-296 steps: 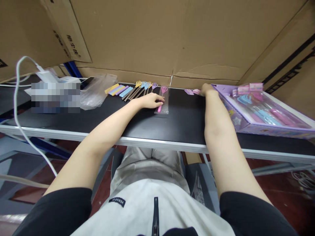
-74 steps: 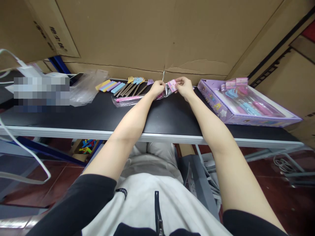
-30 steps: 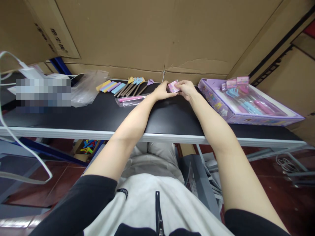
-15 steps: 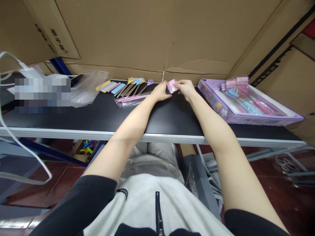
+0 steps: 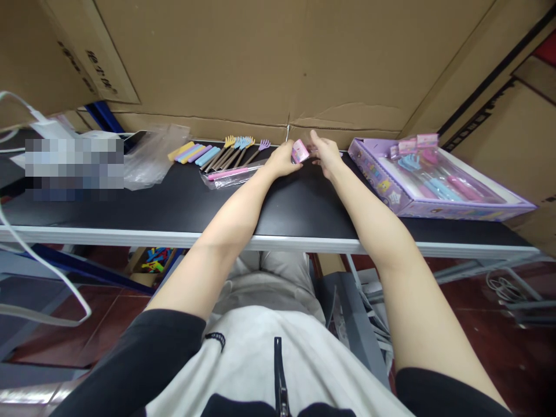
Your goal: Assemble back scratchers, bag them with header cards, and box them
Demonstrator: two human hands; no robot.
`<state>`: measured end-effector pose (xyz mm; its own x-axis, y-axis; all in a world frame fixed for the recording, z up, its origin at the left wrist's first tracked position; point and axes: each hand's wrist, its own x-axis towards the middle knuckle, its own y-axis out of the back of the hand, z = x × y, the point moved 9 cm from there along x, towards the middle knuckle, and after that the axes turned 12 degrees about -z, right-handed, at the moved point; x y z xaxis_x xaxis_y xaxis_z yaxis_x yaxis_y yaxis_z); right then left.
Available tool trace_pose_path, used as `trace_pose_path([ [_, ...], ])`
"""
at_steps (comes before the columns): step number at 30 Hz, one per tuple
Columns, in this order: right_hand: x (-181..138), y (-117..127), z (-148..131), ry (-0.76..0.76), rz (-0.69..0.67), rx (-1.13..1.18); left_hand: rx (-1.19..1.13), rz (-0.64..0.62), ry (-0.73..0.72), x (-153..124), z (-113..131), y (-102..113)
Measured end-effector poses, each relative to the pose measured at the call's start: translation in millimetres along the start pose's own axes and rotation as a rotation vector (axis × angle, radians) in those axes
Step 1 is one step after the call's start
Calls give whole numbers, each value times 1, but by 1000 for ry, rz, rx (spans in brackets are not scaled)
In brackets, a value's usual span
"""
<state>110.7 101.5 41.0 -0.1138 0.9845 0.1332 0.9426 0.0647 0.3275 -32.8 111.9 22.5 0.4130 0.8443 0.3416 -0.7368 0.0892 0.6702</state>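
Observation:
My left hand (image 5: pixel 281 160) pinches a small pink card (image 5: pixel 299 152) at the mouth of a clear bag (image 5: pixel 232 173) that lies on the black tabletop (image 5: pixel 174 202) with a pink stick inside. My right hand (image 5: pixel 324 153) is just right of the card, fingers stretched out and apart, touching the card's far edge. A row of small coloured fork-shaped sticks (image 5: pixel 241 149) and pastel bars (image 5: pixel 193 152) lies at the back of the table, left of my hands.
A purple display box (image 5: pixel 391 191) of packed sticks sits at the right. Loose clear bags (image 5: pixel 152 153) and a white charger with cable (image 5: pixel 26 116) are at the left. Cardboard boxes (image 5: pixel 278 58) wall the back. A metal stool frame stands below the table.
Ten seconds ago my hands were apart, the left on the bagged stick. They came together on the pink card; in the last half second my right fingers opened and lifted off it.

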Motion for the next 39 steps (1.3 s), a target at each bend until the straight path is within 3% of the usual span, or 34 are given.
trace_pose_path([
  [5, -8, -4, 0, -48, -16, -4, -36, -1, 36, -2, 0, 1],
  [16, -10, -3, -6, 3, -1, -66, -229, 57, 44, -8, 4, 9],
  [29, -13, -1, -8, -13, 42, -128, -179, -17, 28, -8, 4, 4],
  [39, -10, -7, -8, 27, 2, -188, 117, -76, 44, -3, -2, -3],
])
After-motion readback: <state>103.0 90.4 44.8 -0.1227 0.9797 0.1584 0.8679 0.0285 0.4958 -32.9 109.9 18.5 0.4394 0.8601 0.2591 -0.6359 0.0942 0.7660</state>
